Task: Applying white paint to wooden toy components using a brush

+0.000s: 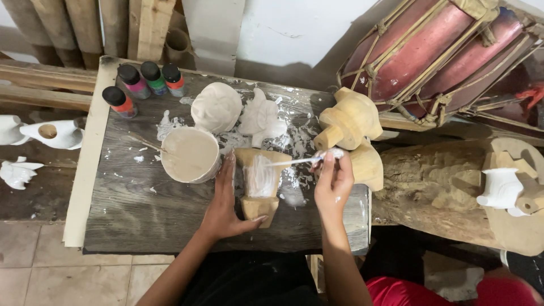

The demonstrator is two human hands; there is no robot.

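We steady the wooden carving (258, 187) with our left hand (225, 201), fingers curled loosely along its left flank and thumb hooked under its lower end, while our right hand (333, 180) pinches the paintbrush (294, 161) near its butt, closed firmly around the handle. The carving lies at the middle of the tabletop (141, 209), narrow end towards us, and the bristles touch its upper face, where a white patch is already wet. To do this stroke well, we judge it best to keep the left hand on bare wood only, away from the wet coat, and to draw the brush along the grain in long, light passes rather than dabbing, so that the primer lies thin and does not pool in the carved hollows. Turning the piece with the left hand beats reaching round it with the brush. At ten o'clock from the carving, just beside our left fingers, stands the cup of pale paint (191, 154), near enough for reloading; wiping the bristles on its rim should save the wood from drips. At twelve o'clock lie two white-coated carvings (238, 113), touching one another. At two o'clock rest unpainted wooden figures (348, 122). Farther off, at eleven o'clock, four small paint bottles (144, 82) stand together near the tabletop's corner.
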